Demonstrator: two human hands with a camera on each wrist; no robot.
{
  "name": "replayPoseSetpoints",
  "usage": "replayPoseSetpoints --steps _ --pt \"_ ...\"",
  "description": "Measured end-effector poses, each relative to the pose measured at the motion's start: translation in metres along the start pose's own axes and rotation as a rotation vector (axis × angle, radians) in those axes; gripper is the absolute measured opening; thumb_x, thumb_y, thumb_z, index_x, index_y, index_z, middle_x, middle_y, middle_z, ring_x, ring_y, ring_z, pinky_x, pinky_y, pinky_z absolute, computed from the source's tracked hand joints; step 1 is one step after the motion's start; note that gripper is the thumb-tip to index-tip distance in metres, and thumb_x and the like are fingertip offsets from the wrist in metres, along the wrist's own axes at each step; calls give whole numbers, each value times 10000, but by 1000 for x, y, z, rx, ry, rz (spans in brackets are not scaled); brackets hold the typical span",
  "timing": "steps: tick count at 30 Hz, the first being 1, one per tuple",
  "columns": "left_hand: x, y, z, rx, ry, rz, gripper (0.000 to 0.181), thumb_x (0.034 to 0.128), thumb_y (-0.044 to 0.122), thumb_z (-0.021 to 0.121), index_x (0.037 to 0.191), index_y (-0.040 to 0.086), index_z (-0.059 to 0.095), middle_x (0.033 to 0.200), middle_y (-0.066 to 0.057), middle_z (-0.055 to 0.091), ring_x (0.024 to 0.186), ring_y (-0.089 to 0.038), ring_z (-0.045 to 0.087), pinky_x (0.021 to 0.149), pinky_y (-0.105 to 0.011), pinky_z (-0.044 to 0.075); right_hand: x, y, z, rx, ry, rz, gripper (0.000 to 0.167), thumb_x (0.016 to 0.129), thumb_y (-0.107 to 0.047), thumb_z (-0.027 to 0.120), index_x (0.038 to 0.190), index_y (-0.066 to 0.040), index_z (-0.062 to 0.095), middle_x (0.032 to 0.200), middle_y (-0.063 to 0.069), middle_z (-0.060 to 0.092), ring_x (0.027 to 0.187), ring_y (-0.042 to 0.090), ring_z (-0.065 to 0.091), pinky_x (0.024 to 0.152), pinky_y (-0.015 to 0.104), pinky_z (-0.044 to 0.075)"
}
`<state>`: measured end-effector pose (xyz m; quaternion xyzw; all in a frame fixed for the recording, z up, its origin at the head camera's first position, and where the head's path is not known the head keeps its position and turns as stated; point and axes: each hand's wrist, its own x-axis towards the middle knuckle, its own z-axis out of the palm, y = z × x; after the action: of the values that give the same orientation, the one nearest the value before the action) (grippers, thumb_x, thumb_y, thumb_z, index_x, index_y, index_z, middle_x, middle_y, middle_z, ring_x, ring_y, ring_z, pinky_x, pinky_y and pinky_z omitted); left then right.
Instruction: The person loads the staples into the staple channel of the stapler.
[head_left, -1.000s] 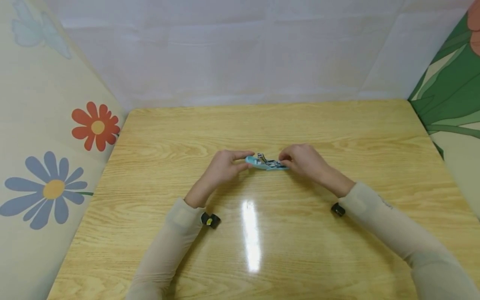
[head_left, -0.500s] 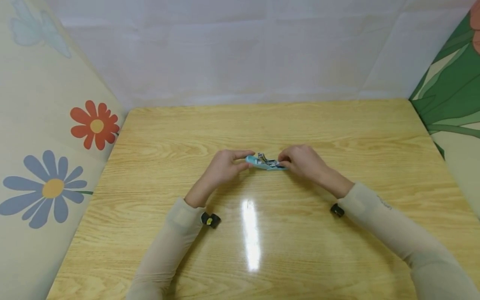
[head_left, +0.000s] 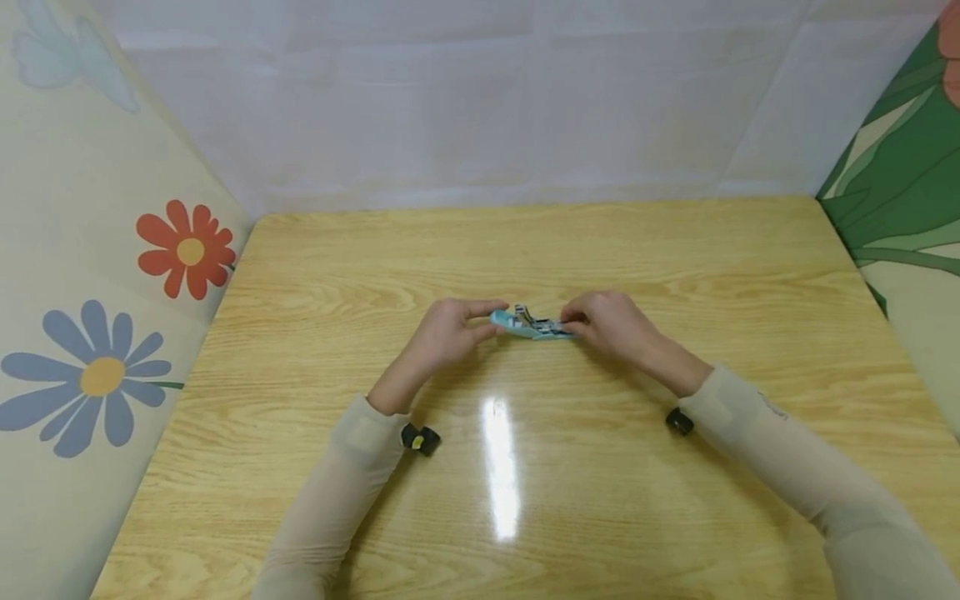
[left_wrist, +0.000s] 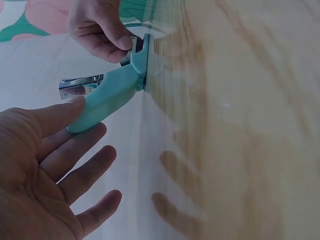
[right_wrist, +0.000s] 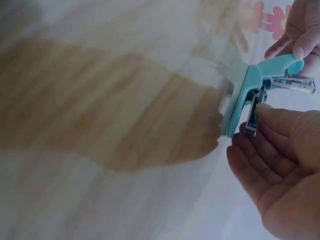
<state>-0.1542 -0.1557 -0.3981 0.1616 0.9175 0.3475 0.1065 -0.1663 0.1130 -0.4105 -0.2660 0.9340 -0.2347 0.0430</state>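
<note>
A teal stapler (head_left: 516,331) is opened wide over the table, its base touching the tabletop. My left hand (head_left: 447,333) pinches the end of its teal cover (left_wrist: 107,95) between thumb and index finger; the other fingers are spread. From the cover a metal piece (left_wrist: 80,85) sticks out. My right hand (head_left: 617,329) is at the base end. In the right wrist view, its thumb and fingers pinch the metal staple channel (right_wrist: 253,117), which sits tilted away from the teal base (right_wrist: 237,110). Whether staples lie in the channel cannot be made out.
The wood-grain table (head_left: 585,500) reflects a bright strip of light in front of the hands. A white wall sheet (head_left: 465,108) stands behind it, with flower-painted panels (head_left: 97,250) at the sides. A small black camera (head_left: 422,440) hangs at the left wrist.
The right hand has shifted very slightly to the right along the stapler's base. The left hand and its grip on the cover look the same.
</note>
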Motion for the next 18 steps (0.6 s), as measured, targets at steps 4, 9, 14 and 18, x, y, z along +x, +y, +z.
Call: replayPoseSetpoints --steps 4,9,14,18 --pt "-1 2 -1 -2 -12 -2 381 960 292 709 1329 205 683 1356 -63 671 423 -66 226 471 -223 351 -5 9 -2 47 -14 55 161 948 -208 729 1036 -88 788 1022 75 789 930 221 730 845 401 589" --pt "-1 2 -1 9 -5 2 376 958 290 713 1323 204 688 1347 -55 677 452 -74 225 531 -264 383 -9 16 -4 94 -2 91 171 943 -216 734 1037 -88 794 1007 73 795 925 227 737 846 410 587" --pt "-1 4 -3 4 -10 -13 379 964 281 708 1331 191 683 1348 -51 676 457 -80 218 541 -271 378 -11 18 -7 115 13 76 163 934 -202 741 1026 -81 800 998 84 798 936 255 750 863 430 589" --pt "-2 7 -3 -20 -16 -78 397 960 294 714 1337 177 674 1331 -63 684 470 -86 224 490 -229 331 -10 20 -6 119 21 70 157 932 -198 744 1020 -82 804 1003 90 798 956 271 752 880 442 585"
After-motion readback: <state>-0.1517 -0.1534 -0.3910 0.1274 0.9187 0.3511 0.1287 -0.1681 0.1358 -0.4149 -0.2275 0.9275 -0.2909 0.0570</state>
